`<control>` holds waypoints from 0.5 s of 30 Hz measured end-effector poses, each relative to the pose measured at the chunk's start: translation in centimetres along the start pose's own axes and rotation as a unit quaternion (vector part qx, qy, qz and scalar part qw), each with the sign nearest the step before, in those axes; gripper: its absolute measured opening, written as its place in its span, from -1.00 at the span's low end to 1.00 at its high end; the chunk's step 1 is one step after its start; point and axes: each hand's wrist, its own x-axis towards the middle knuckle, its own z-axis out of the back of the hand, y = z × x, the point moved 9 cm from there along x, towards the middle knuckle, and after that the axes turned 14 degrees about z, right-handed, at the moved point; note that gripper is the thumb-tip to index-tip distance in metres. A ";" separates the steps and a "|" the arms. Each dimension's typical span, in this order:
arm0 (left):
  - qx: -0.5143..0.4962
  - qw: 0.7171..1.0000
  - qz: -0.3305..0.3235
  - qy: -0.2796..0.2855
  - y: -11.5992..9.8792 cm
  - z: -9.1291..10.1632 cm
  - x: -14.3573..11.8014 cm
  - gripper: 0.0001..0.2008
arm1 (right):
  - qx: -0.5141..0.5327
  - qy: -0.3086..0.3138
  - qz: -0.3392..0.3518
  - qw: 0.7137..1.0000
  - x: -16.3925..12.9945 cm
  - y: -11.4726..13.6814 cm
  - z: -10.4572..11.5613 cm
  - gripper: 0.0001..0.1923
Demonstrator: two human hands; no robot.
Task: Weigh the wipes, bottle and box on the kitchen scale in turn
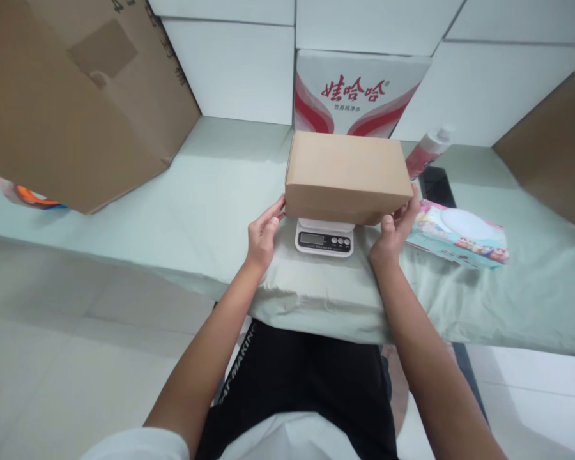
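A plain brown cardboard box is held level between my two hands, over a white kitchen scale. My left hand is at the box's left end, its fingers partly hidden by the side. At the right end, my right hand grips the lower corner, thumb toward me and fingers up the side. Below the box's front edge show the scale's dark display and round buttons. The box hides most of the weighing plate, so I cannot tell whether the two touch.
On the right lie a colourful wipes pack and a dark flat object, with a pink-and-clear bottle behind. A white-and-red carton stands against the wall. A large cardboard box fills the left of the cloth-covered table.
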 end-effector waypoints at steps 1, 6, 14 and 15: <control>-0.002 1.000 0.001 0.002 0.1 0.0 0.0 -0.39 | 0.003 0.002 -0.002 1.000 0.0 0.0 0.0 -0.10; -0.015 0.999 0.013 0.034 -1.0 -0.5 0.4 -0.39 | 0.039 0.024 -0.002 0.999 0.6 0.4 -0.1 -0.06; -0.031 0.994 -0.004 0.106 -2.6 -2.9 10.3 -0.39 | 0.122 0.015 -0.051 0.991 6.3 -4.6 -2.3 -0.28; -0.039 0.994 0.005 0.107 -1.8 -3.4 12.1 -0.40 | 0.118 0.023 -0.054 0.991 6.9 -5.7 -3.2 -0.30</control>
